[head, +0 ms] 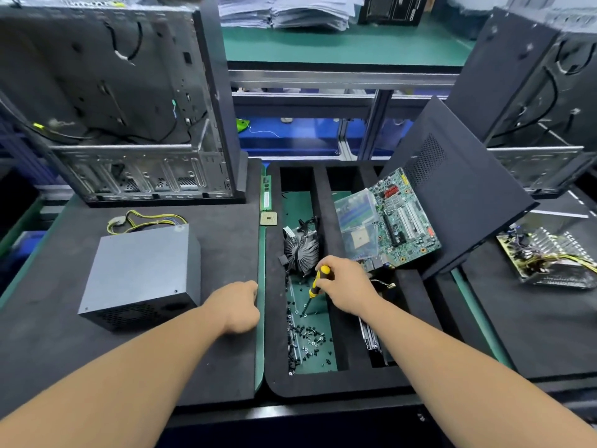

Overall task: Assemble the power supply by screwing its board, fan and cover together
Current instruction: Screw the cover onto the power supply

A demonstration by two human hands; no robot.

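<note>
The closed grey power supply (pixel 142 273) sits on the dark foam mat (pixel 226 227) at the left of the bench, cover on, its vented end facing the camera and its yellow and black cable bundle (pixel 145 219) curled on the mat just behind it. The left hand (pixel 237 307) rests on the mat's right edge, near the power supply but apart from it, fingers curled into a fist; whether anything lies inside the fist cannot be told. The right hand (pixel 344 289) grips a screwdriver (pixel 316 284) by its yellow and black handle, fingers wrapped round it, the shaft angled down with its tip among the loose black screws (pixel 307 337) scattered on the green floor of a compartment in the black foam tray (pixel 326 383). In the same compartment, beyond the screwdriver, lies a black finned cooler fan (pixel 300 250). At the tray's upper left edge a CPU chip (pixel 268 218) lies below a green memory stick (pixel 266 194). A green motherboard (pixel 400 221) leans tilted across the tray's right compartments, against a black side panel (pixel 452 189). An open power supply (pixel 549 257) with exposed wiring sits at far right. An open computer case (pixel 129 124) stands behind the mat.
</note>
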